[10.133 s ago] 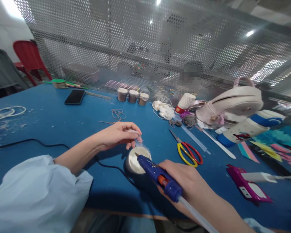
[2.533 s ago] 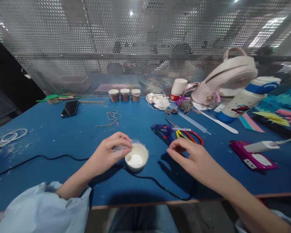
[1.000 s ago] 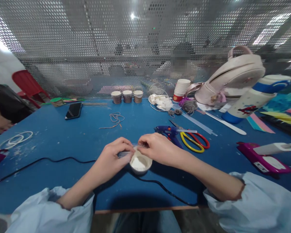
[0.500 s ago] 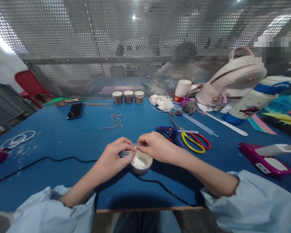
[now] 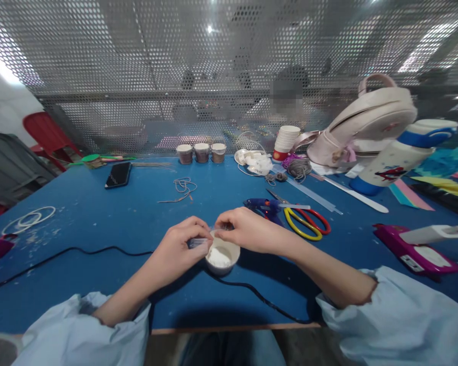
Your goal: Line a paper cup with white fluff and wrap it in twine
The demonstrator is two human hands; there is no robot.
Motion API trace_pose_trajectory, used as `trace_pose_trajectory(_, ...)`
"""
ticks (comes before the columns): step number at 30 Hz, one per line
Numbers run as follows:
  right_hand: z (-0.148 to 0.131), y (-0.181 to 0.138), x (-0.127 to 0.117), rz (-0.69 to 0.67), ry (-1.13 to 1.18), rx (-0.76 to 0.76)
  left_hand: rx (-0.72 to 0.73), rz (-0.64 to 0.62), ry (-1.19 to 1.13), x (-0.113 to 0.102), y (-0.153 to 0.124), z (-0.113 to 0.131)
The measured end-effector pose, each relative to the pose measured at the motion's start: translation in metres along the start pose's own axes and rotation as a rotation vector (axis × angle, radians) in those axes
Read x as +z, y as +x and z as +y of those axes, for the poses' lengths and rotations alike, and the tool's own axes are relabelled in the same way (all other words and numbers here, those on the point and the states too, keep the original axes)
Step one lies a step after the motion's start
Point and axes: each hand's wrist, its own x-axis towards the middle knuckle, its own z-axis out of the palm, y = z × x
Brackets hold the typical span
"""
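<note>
One cup (image 5: 222, 268), upright and close under the grip

From my end of the feed, the left hand (image 5: 183, 245) has a pale, translucent strip (image 5: 198, 243) pinched between thumb and fingers. The right hand (image 5: 250, 232) has thumb and forefinger drawn together at the cup's far rim; I cannot tell whether anything sits between them, since the fingers hide it.

The relation I judge to matter most: the cup stands on the table (image 5: 118, 223), mouth up, just on the near side of where the two sets of fingertips come together. The strip seems to run crosswise out of the left grip toward that far rim; its end is hidden from me. The left hand is at the cup's left edge, the right reaches over from the other side, and I would call neither clearly nearer.

A couple of seconds back, the right hand was apart from the cup; now it is at the rim. The oldest view has it holding the glue gun (image 5: 265, 204), which now lies beyond the right grip, next to the scissors (image 5: 291, 224).
</note>
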Motion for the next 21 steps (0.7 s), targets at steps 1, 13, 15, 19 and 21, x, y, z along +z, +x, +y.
trace_pose_trajectory(1, -0.001, 0.001, 0.001, 0.008, -0.003, 0.001, -0.002, -0.001, -0.003, 0.0, 0.0, 0.0)
trace_pose_trajectory(13, 0.005, -0.003, -0.004, -0.058, 0.003, -0.016, -0.02, -0.018, -0.018, -0.001, 0.0, 0.003)
trace_pose_trajectory(15, 0.005, -0.003, -0.006, -0.076, 0.028, -0.014, -0.022, -0.027, -0.02, -0.002, 0.0, 0.003)
trace_pose_trajectory(19, 0.001, 0.001, -0.003, -0.049, 0.019, -0.019, -0.031, -0.044, -0.029, -0.003, 0.0, 0.003)
trace_pose_trajectory(21, -0.001, 0.003, 0.001, -0.018, -0.018, -0.022, -0.034, -0.042, -0.032, -0.003, 0.0, 0.001)
